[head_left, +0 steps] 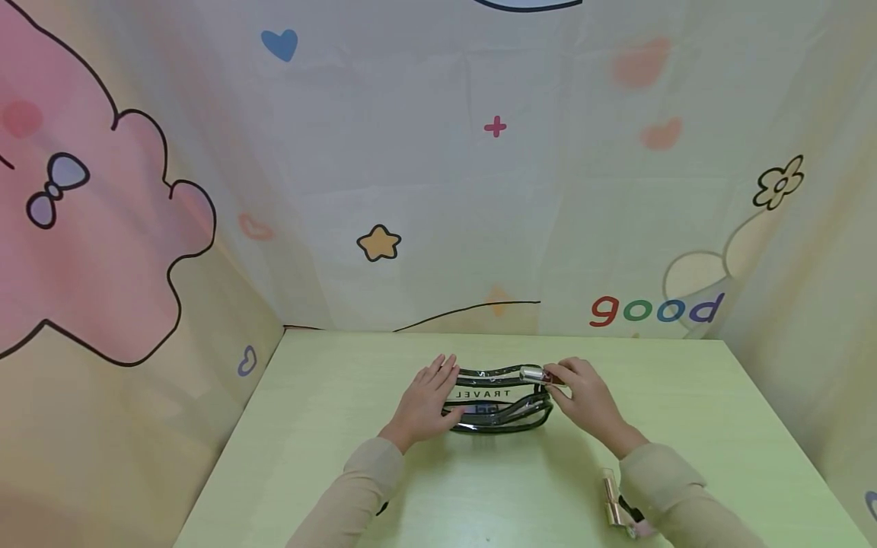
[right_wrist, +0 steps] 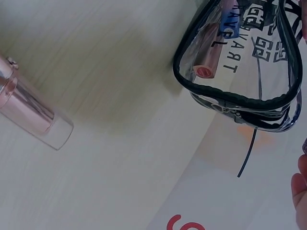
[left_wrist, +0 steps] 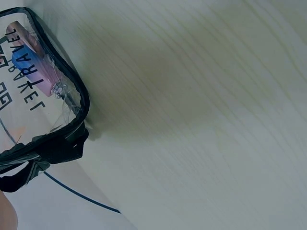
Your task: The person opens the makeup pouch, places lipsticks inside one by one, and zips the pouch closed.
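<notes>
A clear travel pouch (head_left: 489, 422) with black trim and TRAVEL lettering stands on the table, its top parted. My left hand (head_left: 425, 399) rests on the pouch's left end, fingers straight at the back rim and thumb along the front. Over the pouch's right end, my right hand (head_left: 585, 396) pinches a small silver-and-dark-red cosmetic tube (head_left: 533, 374) that looks like a lipstick. Inside the pouch lie a pinkish tube (right_wrist: 207, 57) and a blue-and-pink item (left_wrist: 33, 69). Only fingertips (right_wrist: 300, 179) of the right hand show in the right wrist view.
A pink lipstick tube with a clear cap (head_left: 612, 498) lies on the table near the right sleeve. Beside it are a black piece (head_left: 630, 508) and a pink item (head_left: 642, 529), partly covered by that sleeve. A printed curtain (head_left: 438, 167) closes off the back and sides.
</notes>
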### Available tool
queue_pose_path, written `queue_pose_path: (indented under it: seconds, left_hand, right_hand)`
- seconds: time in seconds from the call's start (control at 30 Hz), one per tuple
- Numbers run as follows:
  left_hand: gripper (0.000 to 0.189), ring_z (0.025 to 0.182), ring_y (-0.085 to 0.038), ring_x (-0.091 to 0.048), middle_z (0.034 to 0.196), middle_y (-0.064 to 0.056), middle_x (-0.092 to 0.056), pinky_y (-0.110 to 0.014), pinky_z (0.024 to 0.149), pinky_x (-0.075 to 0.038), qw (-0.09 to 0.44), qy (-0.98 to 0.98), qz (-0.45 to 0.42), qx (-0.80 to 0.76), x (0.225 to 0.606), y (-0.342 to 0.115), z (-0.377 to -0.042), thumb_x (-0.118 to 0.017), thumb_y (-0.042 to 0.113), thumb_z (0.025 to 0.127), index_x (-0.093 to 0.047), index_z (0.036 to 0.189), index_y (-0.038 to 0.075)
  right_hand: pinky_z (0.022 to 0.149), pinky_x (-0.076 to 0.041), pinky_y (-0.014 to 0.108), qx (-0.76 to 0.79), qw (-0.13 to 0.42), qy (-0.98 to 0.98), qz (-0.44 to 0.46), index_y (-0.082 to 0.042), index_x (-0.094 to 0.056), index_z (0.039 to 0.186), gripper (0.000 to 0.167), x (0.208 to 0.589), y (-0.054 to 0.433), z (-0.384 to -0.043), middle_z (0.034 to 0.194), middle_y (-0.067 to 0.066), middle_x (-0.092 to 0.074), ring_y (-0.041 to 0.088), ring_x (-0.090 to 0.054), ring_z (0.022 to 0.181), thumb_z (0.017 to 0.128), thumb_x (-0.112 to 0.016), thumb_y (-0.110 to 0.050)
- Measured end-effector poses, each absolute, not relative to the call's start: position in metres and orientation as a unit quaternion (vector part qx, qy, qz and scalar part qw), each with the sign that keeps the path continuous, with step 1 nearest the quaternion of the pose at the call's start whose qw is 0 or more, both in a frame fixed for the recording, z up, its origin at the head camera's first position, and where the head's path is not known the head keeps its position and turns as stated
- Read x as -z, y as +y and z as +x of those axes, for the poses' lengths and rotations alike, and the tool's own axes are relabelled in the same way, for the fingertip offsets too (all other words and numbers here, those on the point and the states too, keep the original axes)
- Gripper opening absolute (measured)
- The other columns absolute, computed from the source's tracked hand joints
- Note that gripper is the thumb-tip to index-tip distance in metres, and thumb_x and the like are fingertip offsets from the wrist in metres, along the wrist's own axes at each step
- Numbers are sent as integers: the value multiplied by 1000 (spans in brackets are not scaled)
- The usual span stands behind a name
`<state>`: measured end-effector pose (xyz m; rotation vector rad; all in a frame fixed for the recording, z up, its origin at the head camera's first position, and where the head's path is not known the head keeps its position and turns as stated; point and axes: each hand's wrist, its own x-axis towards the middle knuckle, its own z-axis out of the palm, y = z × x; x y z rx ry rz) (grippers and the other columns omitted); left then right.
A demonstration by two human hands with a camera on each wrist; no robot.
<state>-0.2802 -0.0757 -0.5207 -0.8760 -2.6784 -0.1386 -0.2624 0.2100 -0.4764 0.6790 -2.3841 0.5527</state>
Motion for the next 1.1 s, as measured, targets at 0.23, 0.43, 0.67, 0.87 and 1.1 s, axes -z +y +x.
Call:
queue_pose_path:
  seconds: [0.23, 0.43, 0.67, 0.87, 1.1]
  left_hand:
    - [68, 136, -23, -18, 146, -8, -25, -39, 105, -27, 157, -938, -306, 47, 522, -76, -280, -40, 49, 86, -30, 138, 6]
    - [69, 136, -23, -17, 146, -8, -24, -39, 105, -26, 155, -939, -304, 50, 521, -76, -280, -42, 47, 86, -29, 138, 6]
    - [68, 136, -23, -17, 147, -6, -22, -39, 106, -25, 156, -939, -303, 53, 522, -75, -281, -44, 46, 85, -32, 137, 4]
    - [68, 136, -23, -17, 147, -7, -22, -39, 105, -26, 154, -939, -304, 49, 522, -75, -281, -44, 46, 85, -31, 138, 5]
    - [68, 136, -23, -17, 147, -7, -21, -38, 106, -25, 152, -940, -303, 37, 522, -76, -281, -39, 49, 87, -29, 138, 6]
  right_hand:
    - [65, -46, 33, -196, 283, -897, 275, -5, -66, 94, 28, 476, 195, -264, 85, 7, -57, 19, -52, 78, 67, -74, -6]
    - [66, -47, 32, -185, 276, -899, 286, -5, -66, 94, 27, 477, 185, -267, 85, 6, -57, 18, -52, 78, 68, -73, -9]
    - [65, -46, 32, -184, 267, -899, 295, -7, -66, 93, 26, 479, 175, -268, 83, 5, -57, 17, -52, 76, 68, -73, -9]
    - [65, -45, 31, -171, 257, -903, 299, -8, -66, 92, 26, 484, 166, -268, 82, 3, -57, 17, -52, 75, 68, -74, -11]
    - [69, -46, 32, -163, 224, -917, 287, -10, -65, 95, 26, 487, 158, -266, 84, 2, -58, 17, -53, 79, 71, -73, -15]
